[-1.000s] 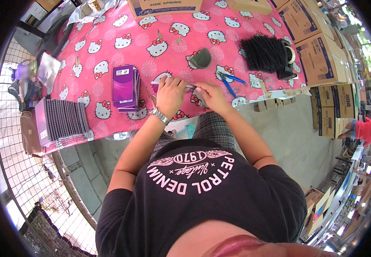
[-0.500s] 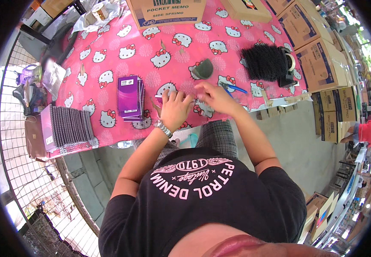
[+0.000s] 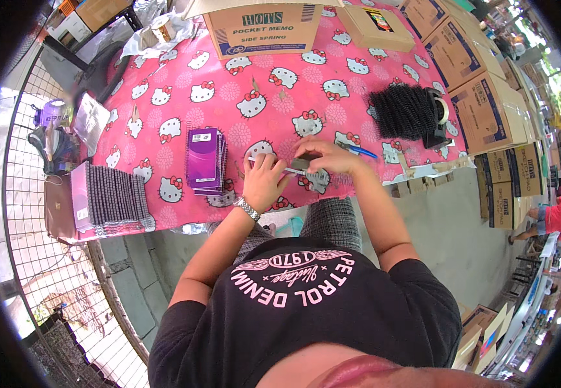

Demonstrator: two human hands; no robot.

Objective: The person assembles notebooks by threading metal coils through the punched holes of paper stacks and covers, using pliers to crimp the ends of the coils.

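Note:
My left hand (image 3: 264, 183), with a metal watch on its wrist, presses and holds a small notebook against the table; the hand covers nearly all of it, and a pale edge shows. In my right hand (image 3: 332, 158) is a dark green half-round piece (image 3: 304, 162), gripped by the fingers just right of the notebook. Beneath that hand a black wire spiral (image 3: 339, 179) runs to the right. Left of my hands lies a stack of purple spiral notebooks (image 3: 203, 158).
More notebooks stand in a row (image 3: 115, 194) at the left table edge. A pile of black wire spirals (image 3: 402, 111) lies right, beside a tape dispenser (image 3: 437, 119). A blue pen (image 3: 360, 150) is near my right hand. Cartons (image 3: 261, 32) stand at the back; others (image 3: 487, 110) are stacked right.
My right hand has taken hold of the dark green half-round piece, which lay farther back on the table, and brought it near my left hand. The left hand stays on the notebook.

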